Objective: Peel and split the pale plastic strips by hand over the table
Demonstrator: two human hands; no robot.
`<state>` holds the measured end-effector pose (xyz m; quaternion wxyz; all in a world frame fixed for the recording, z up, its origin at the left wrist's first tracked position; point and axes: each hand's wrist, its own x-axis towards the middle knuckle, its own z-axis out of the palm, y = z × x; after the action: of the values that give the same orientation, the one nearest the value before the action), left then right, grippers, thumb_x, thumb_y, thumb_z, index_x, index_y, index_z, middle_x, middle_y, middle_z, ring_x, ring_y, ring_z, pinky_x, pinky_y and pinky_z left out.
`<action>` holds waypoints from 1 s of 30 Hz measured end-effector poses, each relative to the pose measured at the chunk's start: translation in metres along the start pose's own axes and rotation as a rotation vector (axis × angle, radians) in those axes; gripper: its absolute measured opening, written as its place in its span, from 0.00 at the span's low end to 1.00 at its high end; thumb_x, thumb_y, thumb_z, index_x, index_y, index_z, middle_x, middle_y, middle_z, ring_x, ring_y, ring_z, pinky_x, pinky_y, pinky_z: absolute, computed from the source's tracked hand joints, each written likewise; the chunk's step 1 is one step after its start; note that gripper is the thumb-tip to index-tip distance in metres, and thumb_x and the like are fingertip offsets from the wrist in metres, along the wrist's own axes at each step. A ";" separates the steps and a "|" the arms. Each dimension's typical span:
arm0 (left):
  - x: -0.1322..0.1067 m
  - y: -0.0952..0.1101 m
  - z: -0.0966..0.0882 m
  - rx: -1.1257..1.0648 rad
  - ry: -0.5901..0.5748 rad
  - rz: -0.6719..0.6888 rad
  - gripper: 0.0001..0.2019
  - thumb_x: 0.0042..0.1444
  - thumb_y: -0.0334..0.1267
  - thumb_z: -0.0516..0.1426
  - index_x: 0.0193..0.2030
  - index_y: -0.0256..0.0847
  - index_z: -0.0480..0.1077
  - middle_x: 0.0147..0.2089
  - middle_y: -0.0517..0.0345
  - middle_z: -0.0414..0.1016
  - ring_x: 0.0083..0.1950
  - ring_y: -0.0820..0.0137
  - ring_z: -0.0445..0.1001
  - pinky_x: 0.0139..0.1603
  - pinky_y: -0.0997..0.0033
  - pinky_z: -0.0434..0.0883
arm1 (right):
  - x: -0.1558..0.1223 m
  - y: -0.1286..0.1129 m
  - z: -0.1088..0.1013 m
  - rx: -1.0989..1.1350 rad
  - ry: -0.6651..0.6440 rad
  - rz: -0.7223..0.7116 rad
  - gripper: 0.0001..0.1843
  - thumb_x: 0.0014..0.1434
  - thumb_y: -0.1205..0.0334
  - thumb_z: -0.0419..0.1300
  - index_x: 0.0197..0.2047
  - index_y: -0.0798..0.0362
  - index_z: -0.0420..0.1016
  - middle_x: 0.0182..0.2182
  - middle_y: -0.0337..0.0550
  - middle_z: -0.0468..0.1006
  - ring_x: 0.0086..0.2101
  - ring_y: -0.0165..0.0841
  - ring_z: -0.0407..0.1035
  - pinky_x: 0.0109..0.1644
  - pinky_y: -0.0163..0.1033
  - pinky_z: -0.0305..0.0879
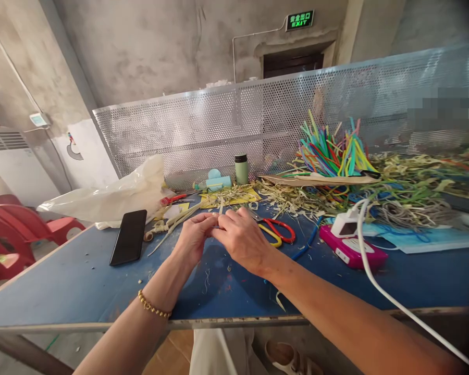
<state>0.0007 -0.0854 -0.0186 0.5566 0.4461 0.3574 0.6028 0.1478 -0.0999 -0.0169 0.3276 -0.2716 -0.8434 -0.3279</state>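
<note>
My left hand (193, 237) and my right hand (244, 242) meet above the blue table, fingertips pinched together. A thin pale strip (221, 203) sticks up from between them; the rest of it is hidden by the fingers. Just beyond the right hand lie scissors with red and yellow handles (285, 233), their blades partly covered by that hand. Left of my hands, a pale twisted cord (168, 227) rests on the table. Behind the fingers, dried plant strips (234, 195) are scattered over a yellow sheet (253, 195).
A black phone (128, 238) and a plastic bag (113, 194) lie at the left. A green bottle (241, 169) stands by the perforated metal screen (187, 125). Colourful strips (332, 151) are heaped right of it. A white cable (369, 271) runs from a charger (344, 225) over a pink box (354, 249).
</note>
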 end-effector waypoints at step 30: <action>-0.009 0.010 0.004 0.111 -0.188 -0.069 0.11 0.45 0.38 0.65 0.31 0.32 0.72 0.26 0.53 0.77 0.26 0.65 0.79 0.34 0.69 0.71 | 0.003 0.018 0.003 1.112 0.104 0.881 0.10 0.55 0.57 0.62 0.29 0.54 0.68 0.20 0.35 0.70 0.16 0.25 0.63 0.20 0.32 0.59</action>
<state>0.0007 -0.0962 -0.0097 0.5825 0.5182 0.3516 0.5181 0.1566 -0.0857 -0.0099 0.5597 -0.3639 -0.6808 0.3013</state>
